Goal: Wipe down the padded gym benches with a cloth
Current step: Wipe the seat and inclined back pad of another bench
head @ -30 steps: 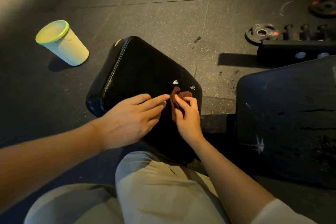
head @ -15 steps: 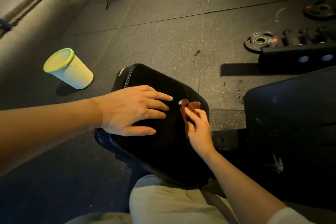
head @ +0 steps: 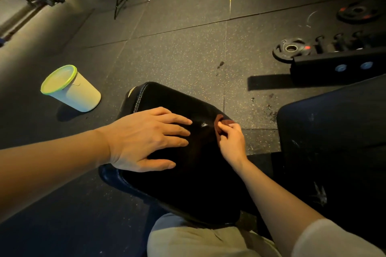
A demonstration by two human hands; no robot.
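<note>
**On the black seat pad, two hands and a small cloth**

On the black padded seat point(head: 194, 173) in the middle of the view, the left hand point(head: 146, 140) lies flat with the palm down. Its fingers are straight and a little spread, pointing to the right, and the thumb is stretched along the near side. It grips nothing; it only rests on the pad. The left forearm comes in from the left edge, almost level.

The right hand point(head: 230, 140) is at the far right edge of the same pad. Its fingers are curled, and they pinch a small reddish-brown cloth point(head: 219, 124) between thumb and fingertips. The cloth is bunched and touches the pad near its right corner. It is dark there, so how much of the cloth hangs over the edge I cannot tell. The right forearm rises from the lower right, with a pale sleeve at the corner.

Between the two hands, a small white mark point(head: 204, 124) sits on the pad surface.

The pad's long axis runs from the near side, by the person's knee point(head: 198, 240), away toward the upper left, where a stitched seam shows at the far end.

A second dark pad point(head: 334, 142) stands to the right, apart from the first. A pale bucket with a green lid point(head: 71, 88) stands on the floor to the left. Weight plates point(head: 291, 49) lie on the floor at the far right.
</note>
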